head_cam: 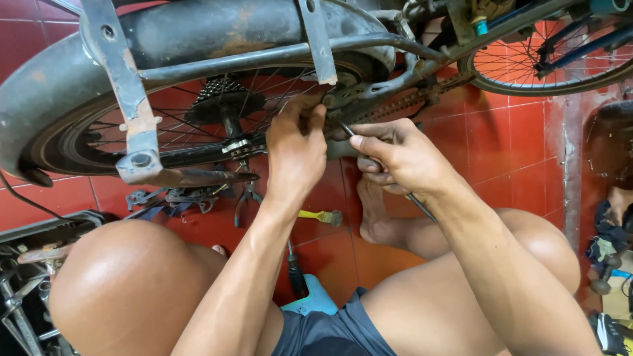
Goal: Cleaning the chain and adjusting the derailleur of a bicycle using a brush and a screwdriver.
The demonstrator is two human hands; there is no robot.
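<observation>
On a floor of glossy red tiles [521, 151], seen from above by a person sitting low with bare knees spread, an upturned bicycle fills the top of the view. At the far left, a cluttered dark metal tool tray [39, 264] sits by the left knee, its contents too jumbled to tell apart. Above it curves the worn black rear mudguard [198, 33], spotted with rust, held by flat grey metal stays [128, 99] that end in a bolted bracket. Beneath runs the spoked rear wheel [86, 142] with its dark toothed sprocket [224, 99]. On the tiles under the wheel lie grey spanners and pliers [191, 196], close together.

At centre, the left hand [295, 153] reaches up, its fingers curled closed and pinching something small at the axle end of the frame; what it pinches is hidden. Just to its right, nearly touching, the right hand [399, 157] is closed around a thin grey metal rod-like tool [422, 206], whose tip meets the same spot by the rusty brown chain [412, 99]. Below the hands lies a small yellow-handled brush [320, 216], and a black-handled screwdriver [295, 270] rests near a pale blue plastic seat edge [313, 300].

Open tile shows to the right of the hands. At the right edge, a second spoked wheel [547, 59] and a heap of dark parts [603, 264] crowd the wall.
</observation>
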